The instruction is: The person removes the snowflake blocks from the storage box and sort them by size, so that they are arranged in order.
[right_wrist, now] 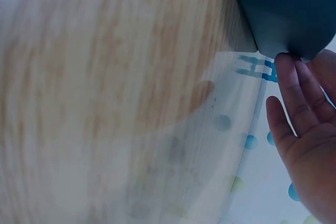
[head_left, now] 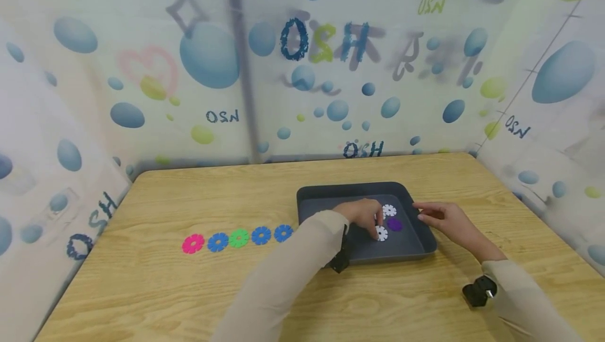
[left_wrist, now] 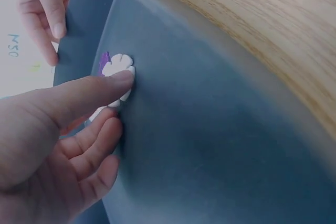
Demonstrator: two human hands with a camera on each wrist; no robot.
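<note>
A dark grey rectangular tray (head_left: 350, 188) stands on the wooden table. Inside it, my left hand (head_left: 361, 213) reaches down with curled fingers and pinches a white notched plastic disc (head_left: 382, 234). In the left wrist view the thumb lies over white disc pieces (left_wrist: 119, 64), and the fingers hide part of them. Another white disc (head_left: 389, 210) and a purple disc (head_left: 394, 224) lie close by in the tray. At the tray's right side is my right hand (head_left: 446, 223), its fairly straight fingers (right_wrist: 294, 98) touching the outer wall.
Left of the tray, a row of notched discs lies on the table: a pink disc (head_left: 193, 244), a green disc (head_left: 238, 238) and several blue discs (head_left: 218, 242). Patterned curtains (head_left: 279, 105) hang behind the table and at both sides.
</note>
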